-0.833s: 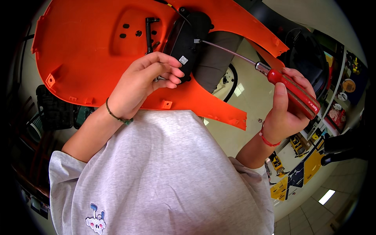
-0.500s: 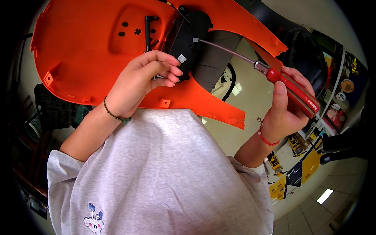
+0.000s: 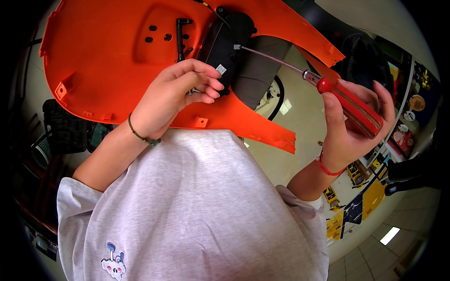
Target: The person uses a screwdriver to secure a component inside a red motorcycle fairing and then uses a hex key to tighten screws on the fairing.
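First, orange panel (image 3: 108, 51). Left hand (image 3: 178, 91) over panel: fingers curled around small metal part (image 3: 192, 91), probably screw; relaxed grip could drop it. Black housing (image 3: 228, 35): on panel, beside left hand. Screwdriver (image 3: 310, 77): tip at housing, shaft slanted; off-axis pressure could cause slip, scratching housing. Right hand (image 3: 349, 133): holds red handle (image 3: 354, 110), fingers partly spread.

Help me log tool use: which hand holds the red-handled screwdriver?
The right hand, the one wearing a red bracelet, grips the screwdriver; the left hand instead holds a small metal piece.
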A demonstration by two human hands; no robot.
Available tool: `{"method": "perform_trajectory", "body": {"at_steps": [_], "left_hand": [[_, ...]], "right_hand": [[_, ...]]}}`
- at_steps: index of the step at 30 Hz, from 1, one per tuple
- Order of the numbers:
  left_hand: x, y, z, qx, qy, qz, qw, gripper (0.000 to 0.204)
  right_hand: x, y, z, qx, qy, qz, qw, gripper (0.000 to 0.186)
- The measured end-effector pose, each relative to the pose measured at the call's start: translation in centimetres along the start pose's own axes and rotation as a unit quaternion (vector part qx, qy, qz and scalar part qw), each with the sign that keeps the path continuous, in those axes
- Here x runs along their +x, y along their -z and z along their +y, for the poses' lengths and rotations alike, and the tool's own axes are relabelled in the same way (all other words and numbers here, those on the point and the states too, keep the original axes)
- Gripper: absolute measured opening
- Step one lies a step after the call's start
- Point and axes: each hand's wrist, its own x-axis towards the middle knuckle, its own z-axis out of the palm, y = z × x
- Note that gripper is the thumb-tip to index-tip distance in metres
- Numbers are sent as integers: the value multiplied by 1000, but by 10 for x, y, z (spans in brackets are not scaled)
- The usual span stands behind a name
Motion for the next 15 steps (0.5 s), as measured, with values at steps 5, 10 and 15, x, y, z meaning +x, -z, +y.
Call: {"method": "perform_trajectory", "body": {"at_steps": [5, 10, 15], "left_hand": [[0, 0, 0, 4, 4, 4, 1000, 24], [1, 1, 0, -3, 6, -11, 1000, 24], [-1, 4, -2, -7, 2, -15, 1000, 23]], "right_hand": [[10, 12, -3, -52, 50, -90, 993, 73], [25, 27, -26, -107, 71, -180, 975, 50], [34, 33, -40, -200, 106, -228, 947, 32]]}}
